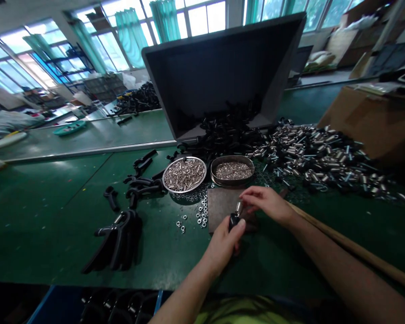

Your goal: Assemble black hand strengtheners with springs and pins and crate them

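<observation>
My left hand (224, 240) is closed round a small black part (234, 221) over the front of a flat brown metal plate (219, 202). A silvery threaded piece (238, 208) stands up from the black part. My right hand (265, 202) is just right of that piece, its fingertips bent together beside it; whether they hold anything is too small to tell. Behind the plate are a round dish (184, 174) of small metal pins and an oval tin (232, 172) of tiny metal parts. Loose nuts (201, 213) lie left of the plate.
A big grey bin (222, 76) tipped toward me spills black parts. Silvery cylinders (324, 153) are heaped at the right before a cardboard box (374, 121). Black clamp-like parts (118, 243) stand at the left. A wooden handle (351, 245) lies by my right forearm.
</observation>
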Demonstrator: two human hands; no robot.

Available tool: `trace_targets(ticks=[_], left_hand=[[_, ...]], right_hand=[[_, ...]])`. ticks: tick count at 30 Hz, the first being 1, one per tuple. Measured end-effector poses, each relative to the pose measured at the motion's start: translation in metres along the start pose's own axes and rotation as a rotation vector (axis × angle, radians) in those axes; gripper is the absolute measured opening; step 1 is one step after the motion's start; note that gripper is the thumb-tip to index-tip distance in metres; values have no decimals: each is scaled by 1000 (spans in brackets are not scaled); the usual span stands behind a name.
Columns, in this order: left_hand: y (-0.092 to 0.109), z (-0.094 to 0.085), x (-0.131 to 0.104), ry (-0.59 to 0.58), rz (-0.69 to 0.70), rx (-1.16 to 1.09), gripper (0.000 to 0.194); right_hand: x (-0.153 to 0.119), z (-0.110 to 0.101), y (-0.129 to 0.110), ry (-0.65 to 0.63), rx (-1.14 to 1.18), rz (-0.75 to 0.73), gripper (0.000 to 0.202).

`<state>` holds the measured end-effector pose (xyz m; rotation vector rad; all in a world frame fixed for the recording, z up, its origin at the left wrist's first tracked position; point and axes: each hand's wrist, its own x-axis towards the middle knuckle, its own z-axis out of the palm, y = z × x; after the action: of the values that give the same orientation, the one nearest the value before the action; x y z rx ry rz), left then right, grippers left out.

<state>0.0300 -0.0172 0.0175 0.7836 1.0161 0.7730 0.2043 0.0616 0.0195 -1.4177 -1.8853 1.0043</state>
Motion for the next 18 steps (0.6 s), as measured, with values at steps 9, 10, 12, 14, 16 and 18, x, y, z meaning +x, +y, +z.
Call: trace_targets(ticks=[9, 10, 12, 14, 16, 18], left_hand=[[-2, -14, 7, -30, -69, -144, 52], [-2, -14, 9, -12, -77, -147, 52], [-1, -14, 14, 17, -92, -166, 55], [1, -13, 20, 29, -114, -212, 60], [3, -10, 25, 15, -138, -263, 63], [4, -7, 28, -12, -139, -280, 64]], right_hand=[[45, -32, 56, 277, -434, 67, 12], [43, -29, 52, 270, -420, 60, 10], [32, -20, 38, 230, -362, 28, 7], [15, -6, 18, 147, -180, -21, 14], [-3, 9, -3, 56, 40, -57, 19], [-18, 22, -20, 1, 135, -60, 18]])
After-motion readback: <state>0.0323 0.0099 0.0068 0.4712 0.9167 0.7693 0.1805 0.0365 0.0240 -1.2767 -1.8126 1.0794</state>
